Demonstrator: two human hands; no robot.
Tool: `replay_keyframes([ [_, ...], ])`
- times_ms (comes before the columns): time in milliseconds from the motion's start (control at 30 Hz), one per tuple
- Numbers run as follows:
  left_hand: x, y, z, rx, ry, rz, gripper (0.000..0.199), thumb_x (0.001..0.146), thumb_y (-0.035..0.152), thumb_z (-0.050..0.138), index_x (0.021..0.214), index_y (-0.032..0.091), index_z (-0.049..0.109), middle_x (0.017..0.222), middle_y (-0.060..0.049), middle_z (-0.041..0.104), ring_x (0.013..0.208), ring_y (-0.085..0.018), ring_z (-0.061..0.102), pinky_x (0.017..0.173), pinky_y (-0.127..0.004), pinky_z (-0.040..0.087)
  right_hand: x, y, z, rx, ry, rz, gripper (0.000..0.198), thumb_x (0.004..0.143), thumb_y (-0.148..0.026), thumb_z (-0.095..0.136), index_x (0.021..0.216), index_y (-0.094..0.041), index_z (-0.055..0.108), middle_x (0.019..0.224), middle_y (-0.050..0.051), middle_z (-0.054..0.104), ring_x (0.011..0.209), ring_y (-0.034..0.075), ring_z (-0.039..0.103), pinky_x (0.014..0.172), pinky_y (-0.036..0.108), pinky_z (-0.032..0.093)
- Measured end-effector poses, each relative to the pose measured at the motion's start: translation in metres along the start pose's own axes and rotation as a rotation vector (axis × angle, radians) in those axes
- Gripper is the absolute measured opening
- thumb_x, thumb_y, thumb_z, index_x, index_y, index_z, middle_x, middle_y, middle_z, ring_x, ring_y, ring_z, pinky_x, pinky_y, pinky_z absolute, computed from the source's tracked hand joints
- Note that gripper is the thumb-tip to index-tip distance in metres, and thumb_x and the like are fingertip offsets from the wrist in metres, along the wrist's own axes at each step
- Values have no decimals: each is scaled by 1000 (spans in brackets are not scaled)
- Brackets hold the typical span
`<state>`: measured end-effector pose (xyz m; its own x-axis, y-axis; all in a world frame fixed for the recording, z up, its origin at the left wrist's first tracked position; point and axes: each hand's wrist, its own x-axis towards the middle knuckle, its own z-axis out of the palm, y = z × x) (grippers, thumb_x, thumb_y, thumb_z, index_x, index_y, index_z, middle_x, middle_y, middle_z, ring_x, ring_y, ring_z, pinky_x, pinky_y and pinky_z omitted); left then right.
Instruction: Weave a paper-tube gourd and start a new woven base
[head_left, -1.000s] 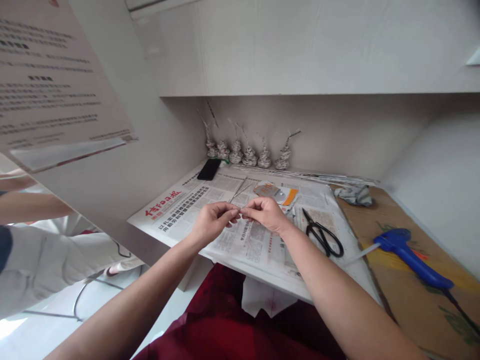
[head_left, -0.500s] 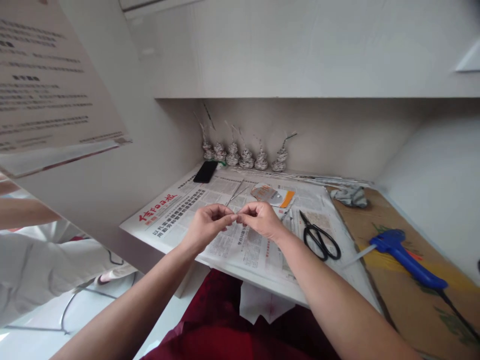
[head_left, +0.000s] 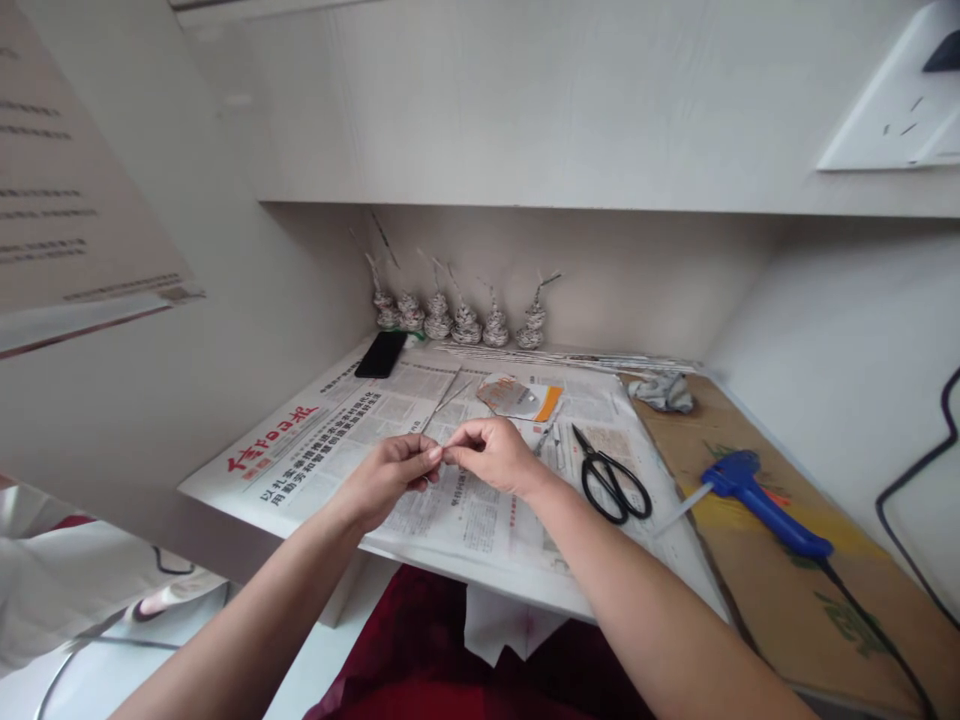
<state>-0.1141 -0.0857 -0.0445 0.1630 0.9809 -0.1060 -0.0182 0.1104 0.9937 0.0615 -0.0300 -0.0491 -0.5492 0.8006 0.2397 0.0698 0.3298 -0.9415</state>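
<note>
My left hand (head_left: 394, 475) and my right hand (head_left: 495, 455) meet over the newspaper (head_left: 326, 445), thumbs and forefingers pinched together. What sits between the fingertips is too small to make out. Just behind them is a thin pale stick-like strip (head_left: 451, 396); whether it reaches into my left fingers I cannot tell. Beyond my right hand lies a clear packet with an orange edge (head_left: 551, 403). Black-handled scissors (head_left: 616, 487) rest to the right of my right hand, blades pointing away from me.
Several gourd-shaped paper coils (head_left: 466, 328) stand along the back wall, with long thin paper strips (head_left: 577, 361) before them. A black phone (head_left: 381, 355) lies back left. On the cardboard (head_left: 787, 610) at right are a blue glue gun (head_left: 780, 515) and a crumpled cloth (head_left: 664, 393). Another person's pale clothing shows lower left.
The view has swung to the right, so a wall socket and cable now show. Both hands remain pinched together; my right hand's fingers are slightly more arched over the left fingertips.
</note>
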Motion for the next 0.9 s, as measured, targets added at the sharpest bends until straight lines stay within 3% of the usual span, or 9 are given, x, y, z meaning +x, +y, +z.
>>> replay_keyframes([
  [167, 2, -3, -1, -87, -47, -26, 33, 74, 44, 73, 76, 13, 61, 64, -1, 57, 57, -8, 46, 54, -20, 32, 1, -1, -2, 21, -6, 13, 19, 70, -37, 76, 70, -18, 71, 61, -2, 64, 56, 10, 52, 55, 23, 40],
  [367, 3, -8, 1, 16, 99, 71, 30, 74, 42, 73, 76, 14, 61, 64, -1, 58, 58, -9, 47, 54, -20, 34, 1, 1, 0, -24, 47, 25, 20, 70, -38, 76, 69, -18, 71, 59, -2, 62, 54, 10, 50, 52, 23, 37],
  [467, 3, -9, 2, 54, 111, 101, 30, 76, 42, 71, 76, 14, 62, 64, 0, 57, 58, -8, 46, 54, -20, 35, 1, 3, 2, -28, 52, 27, 19, 70, -37, 75, 69, -18, 71, 61, -2, 63, 56, 10, 51, 53, 23, 37],
  [667, 4, -9, 4, -155, 38, -30, 35, 71, 43, 75, 74, 12, 58, 64, -1, 56, 56, -7, 44, 52, -20, 32, 1, 4, 1, 89, 10, 37, 22, 69, -39, 76, 72, -17, 71, 65, -1, 66, 58, 10, 54, 57, 22, 40],
  [900, 3, -9, 7, -163, 46, -25, 34, 69, 41, 77, 73, 13, 58, 63, 0, 56, 56, -8, 45, 52, -21, 31, 3, 7, -1, 88, -10, 37, 23, 69, -39, 76, 71, -17, 70, 64, -1, 66, 58, 10, 55, 56, 22, 40],
])
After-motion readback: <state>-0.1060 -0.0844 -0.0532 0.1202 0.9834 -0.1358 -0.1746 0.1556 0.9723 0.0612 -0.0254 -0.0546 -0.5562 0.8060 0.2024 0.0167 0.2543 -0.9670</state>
